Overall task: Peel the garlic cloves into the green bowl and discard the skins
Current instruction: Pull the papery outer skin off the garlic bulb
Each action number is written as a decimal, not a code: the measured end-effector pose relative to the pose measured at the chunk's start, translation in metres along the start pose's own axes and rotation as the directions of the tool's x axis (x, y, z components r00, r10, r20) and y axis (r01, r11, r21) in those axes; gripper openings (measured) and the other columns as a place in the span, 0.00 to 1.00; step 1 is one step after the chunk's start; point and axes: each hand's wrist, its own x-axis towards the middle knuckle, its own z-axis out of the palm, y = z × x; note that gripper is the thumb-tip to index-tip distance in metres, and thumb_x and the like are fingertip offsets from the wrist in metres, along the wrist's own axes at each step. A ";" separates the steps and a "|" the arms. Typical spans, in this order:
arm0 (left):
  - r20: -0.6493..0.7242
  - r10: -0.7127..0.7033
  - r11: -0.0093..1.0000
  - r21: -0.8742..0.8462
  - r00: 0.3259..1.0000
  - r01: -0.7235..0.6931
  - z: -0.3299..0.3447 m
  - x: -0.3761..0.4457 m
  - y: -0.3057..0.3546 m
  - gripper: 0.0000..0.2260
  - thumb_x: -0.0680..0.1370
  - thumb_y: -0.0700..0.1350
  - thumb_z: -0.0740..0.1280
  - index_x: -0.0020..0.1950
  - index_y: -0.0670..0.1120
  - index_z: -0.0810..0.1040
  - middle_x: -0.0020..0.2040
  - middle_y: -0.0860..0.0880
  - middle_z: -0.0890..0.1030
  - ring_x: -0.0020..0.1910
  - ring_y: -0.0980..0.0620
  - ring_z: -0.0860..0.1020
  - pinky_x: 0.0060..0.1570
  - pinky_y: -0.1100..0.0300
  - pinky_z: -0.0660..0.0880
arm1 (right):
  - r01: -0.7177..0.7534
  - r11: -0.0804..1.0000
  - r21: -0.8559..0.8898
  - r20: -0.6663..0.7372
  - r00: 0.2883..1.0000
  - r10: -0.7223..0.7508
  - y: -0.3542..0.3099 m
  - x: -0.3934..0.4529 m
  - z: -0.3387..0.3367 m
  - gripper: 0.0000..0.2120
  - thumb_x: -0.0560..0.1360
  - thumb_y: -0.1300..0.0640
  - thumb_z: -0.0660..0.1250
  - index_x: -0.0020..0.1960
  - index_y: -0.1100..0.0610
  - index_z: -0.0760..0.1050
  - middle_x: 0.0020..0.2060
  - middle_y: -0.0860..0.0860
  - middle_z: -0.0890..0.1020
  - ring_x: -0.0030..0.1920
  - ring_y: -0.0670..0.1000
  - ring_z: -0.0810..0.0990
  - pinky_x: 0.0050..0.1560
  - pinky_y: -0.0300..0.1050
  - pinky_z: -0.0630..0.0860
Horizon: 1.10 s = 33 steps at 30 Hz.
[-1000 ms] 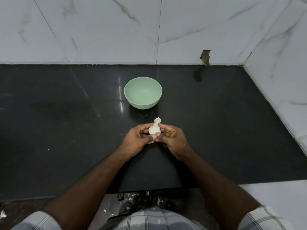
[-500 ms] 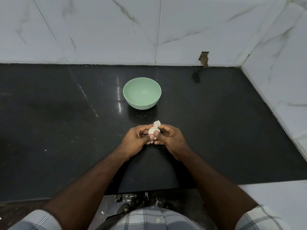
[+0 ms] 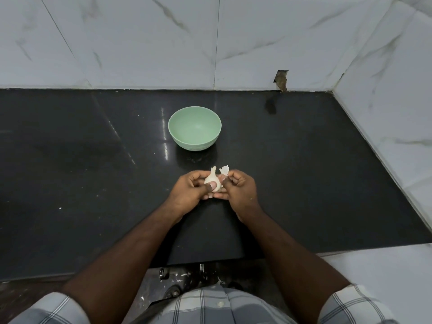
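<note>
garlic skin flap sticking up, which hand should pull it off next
Right. The right hand already pinches the skin flap, while the left hand grips the garlic bulb and steadies it.

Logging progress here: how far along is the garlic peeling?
Barely begun. The pale green bowl holds no cloves. In hand: the left hand grips the white garlic bulb while the right hand pinches a papery skin flake. Left: separating cloves, peeling them, discarding skins.

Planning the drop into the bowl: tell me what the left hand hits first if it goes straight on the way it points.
Likely the green bowl, just beyond the left hand and the garlic; only bare counter lies between, though depth is unclear.
</note>
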 end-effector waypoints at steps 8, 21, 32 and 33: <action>-0.019 -0.092 0.970 -0.230 0.996 0.085 0.001 -0.004 -0.005 0.15 0.79 0.32 0.68 0.65 0.40 0.74 0.54 0.39 0.83 0.46 0.47 0.85 0.48 0.60 0.82 | 0.099 0.770 -0.630 -0.010 0.991 -0.136 -0.013 0.008 -0.045 0.22 0.75 0.70 0.60 0.64 0.56 0.80 0.53 0.52 0.85 0.50 0.49 0.83 0.62 0.38 0.75; 0.034 -0.066 0.940 -0.333 0.997 0.073 0.014 -0.014 -0.009 0.11 0.80 0.37 0.68 0.62 0.42 0.79 0.48 0.47 0.85 0.49 0.52 0.84 0.48 0.62 0.80 | 0.121 0.900 -0.418 0.045 0.993 -0.113 -0.013 -0.020 -0.017 0.12 0.72 0.62 0.76 0.55 0.57 0.84 0.48 0.50 0.87 0.46 0.42 0.84 0.53 0.39 0.79; 0.031 -0.100 0.902 -0.419 0.994 0.104 0.007 -0.014 -0.012 0.12 0.80 0.37 0.66 0.64 0.41 0.78 0.55 0.43 0.84 0.49 0.49 0.84 0.49 0.60 0.82 | 0.155 0.755 -0.638 0.026 0.983 -0.180 -0.020 -0.011 -0.041 0.10 0.76 0.63 0.70 0.54 0.53 0.85 0.51 0.47 0.86 0.52 0.41 0.82 0.57 0.32 0.73; 0.036 -0.096 0.903 -0.418 0.995 0.102 0.007 -0.014 -0.013 0.12 0.81 0.37 0.66 0.64 0.41 0.78 0.56 0.42 0.84 0.50 0.48 0.84 0.49 0.60 0.82 | 0.166 0.741 -0.650 0.043 0.982 -0.183 -0.023 -0.010 -0.044 0.11 0.76 0.63 0.70 0.57 0.53 0.84 0.55 0.47 0.85 0.57 0.42 0.81 0.60 0.29 0.71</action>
